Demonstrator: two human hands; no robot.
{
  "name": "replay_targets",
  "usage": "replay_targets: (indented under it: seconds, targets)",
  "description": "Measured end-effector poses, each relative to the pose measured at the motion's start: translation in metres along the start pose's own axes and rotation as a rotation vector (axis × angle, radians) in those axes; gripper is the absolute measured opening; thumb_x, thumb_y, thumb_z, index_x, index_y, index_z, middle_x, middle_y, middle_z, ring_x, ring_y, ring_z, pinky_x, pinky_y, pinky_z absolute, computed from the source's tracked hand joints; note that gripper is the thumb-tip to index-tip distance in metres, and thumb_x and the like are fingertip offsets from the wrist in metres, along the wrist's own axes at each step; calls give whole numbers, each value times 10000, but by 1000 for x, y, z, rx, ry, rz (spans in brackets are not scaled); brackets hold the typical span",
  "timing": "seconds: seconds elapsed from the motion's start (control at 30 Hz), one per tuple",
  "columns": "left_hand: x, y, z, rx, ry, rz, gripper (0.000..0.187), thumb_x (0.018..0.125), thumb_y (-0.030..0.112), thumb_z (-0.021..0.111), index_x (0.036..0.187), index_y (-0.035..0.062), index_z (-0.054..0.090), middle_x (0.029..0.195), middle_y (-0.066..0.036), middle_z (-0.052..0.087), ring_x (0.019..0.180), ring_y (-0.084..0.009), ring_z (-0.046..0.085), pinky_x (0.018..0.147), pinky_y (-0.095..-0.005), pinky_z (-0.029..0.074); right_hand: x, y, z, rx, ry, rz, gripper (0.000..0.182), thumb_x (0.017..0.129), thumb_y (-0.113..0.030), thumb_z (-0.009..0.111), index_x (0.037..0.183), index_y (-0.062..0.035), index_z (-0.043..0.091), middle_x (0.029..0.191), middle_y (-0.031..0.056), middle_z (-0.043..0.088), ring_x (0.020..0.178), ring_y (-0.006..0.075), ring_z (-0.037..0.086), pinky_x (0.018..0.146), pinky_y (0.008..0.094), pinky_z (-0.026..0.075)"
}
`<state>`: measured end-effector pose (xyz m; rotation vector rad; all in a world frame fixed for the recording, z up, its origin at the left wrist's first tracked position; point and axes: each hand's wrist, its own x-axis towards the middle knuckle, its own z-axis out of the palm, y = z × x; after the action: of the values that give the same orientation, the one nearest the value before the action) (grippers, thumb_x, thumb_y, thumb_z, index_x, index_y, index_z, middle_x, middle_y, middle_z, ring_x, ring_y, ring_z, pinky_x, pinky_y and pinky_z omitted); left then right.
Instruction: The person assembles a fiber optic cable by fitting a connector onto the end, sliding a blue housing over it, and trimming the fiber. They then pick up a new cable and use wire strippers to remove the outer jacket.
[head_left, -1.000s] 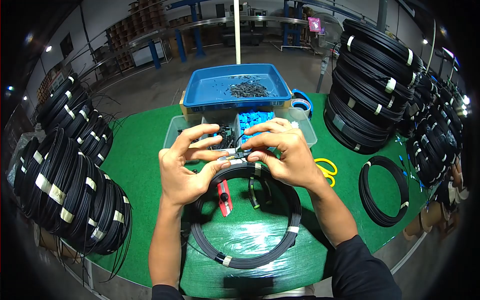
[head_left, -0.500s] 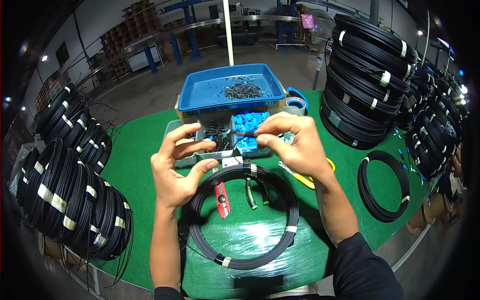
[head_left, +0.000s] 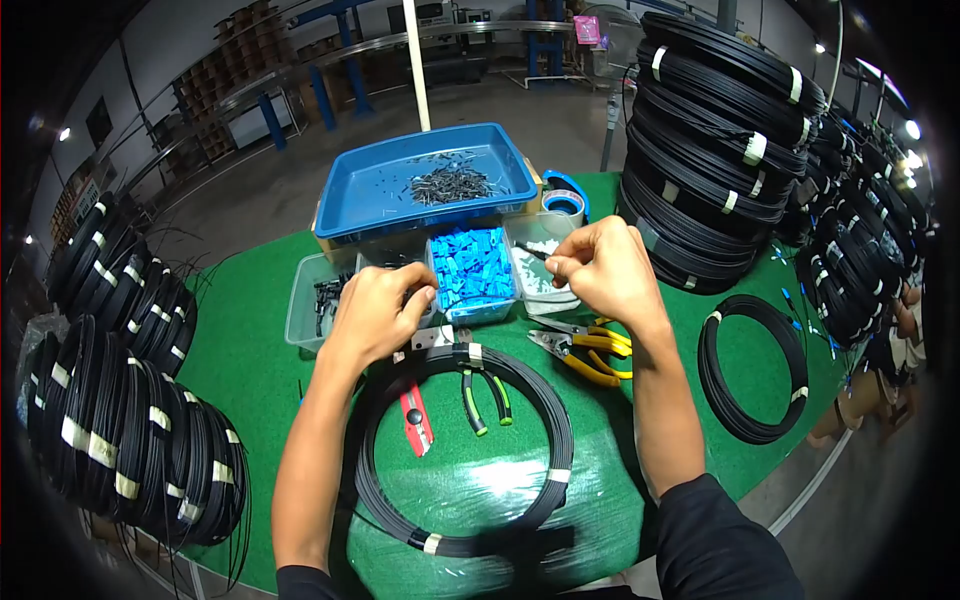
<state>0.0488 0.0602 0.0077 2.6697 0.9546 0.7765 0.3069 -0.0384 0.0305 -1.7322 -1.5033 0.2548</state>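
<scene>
My right hand (head_left: 612, 275) pinches a thin black cable end (head_left: 532, 251) between thumb and fingers, above the compartment of white pieces (head_left: 540, 275). My left hand (head_left: 385, 312) is over the compartment of small black parts (head_left: 328, 300), its thumb and fingertips drawn together; whatever they hold is hidden. Blue connector pieces (head_left: 472, 262) fill the compartment between my hands. Below them lies a coil of black cable (head_left: 562, 430) bound with white and black tape. Inside the coil are a red cutter (head_left: 416, 420) and green-and-black plier handles (head_left: 487, 400).
A blue tray (head_left: 340, 190) with loose black pieces stands behind the compartments, beside a tape roll (head_left: 565, 203). Yellow-handled pliers (head_left: 590, 355) lie right of the coil. Cable coils are stacked at left (head_left: 140, 430) and right (head_left: 700, 170); another coil (head_left: 752, 368) lies flat.
My left hand has gone from spread fingers to fingertips drawn together over the black parts. My right hand keeps its pinch, now over the white pieces. The view has shifted right.
</scene>
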Motion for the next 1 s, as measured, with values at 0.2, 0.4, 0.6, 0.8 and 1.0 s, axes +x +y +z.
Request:
replay_targets:
  seconds: [0.2,0.4,0.6,0.8,1.0]
  targets:
    - [63,-20,32,58,-454,157,264,719,-29,560,916,7,732,867,-194,721,835,-348,699,780,-402,541,-1,3,12,-278,-41,-20,126,742,-66,723,809,39,747,719,221,694,673,335,712,687,395,551]
    - [93,-39,66,1,-357,282,371,663,-123,566,972,-6,733,944,-194,721,852,-366,688,807,-417,551,0,11,33,-334,6,-62,124,732,-75,724,799,26,748,719,224,686,701,369,698,711,428,544]
    - [97,-39,61,5,-183,284,341,676,-107,640,985,3,731,925,-185,715,901,-356,677,824,-413,543,1,4,36,-225,-59,-57,127,741,-110,727,823,-16,749,745,229,690,785,415,690,939,683,423]
    - [95,-48,58,227,-308,381,184,653,74,796,837,76,775,823,-108,713,838,-297,644,765,-407,538,2,1,35,-220,-81,-55,116,748,-105,727,820,-18,755,750,214,698,782,406,692,969,695,407]
    - [99,-47,66,231,-335,412,214,663,124,802,862,53,767,843,-119,705,839,-302,649,769,-412,541,2,-1,33,-220,-48,-94,138,750,-67,721,847,27,751,727,232,681,690,358,697,702,415,542]
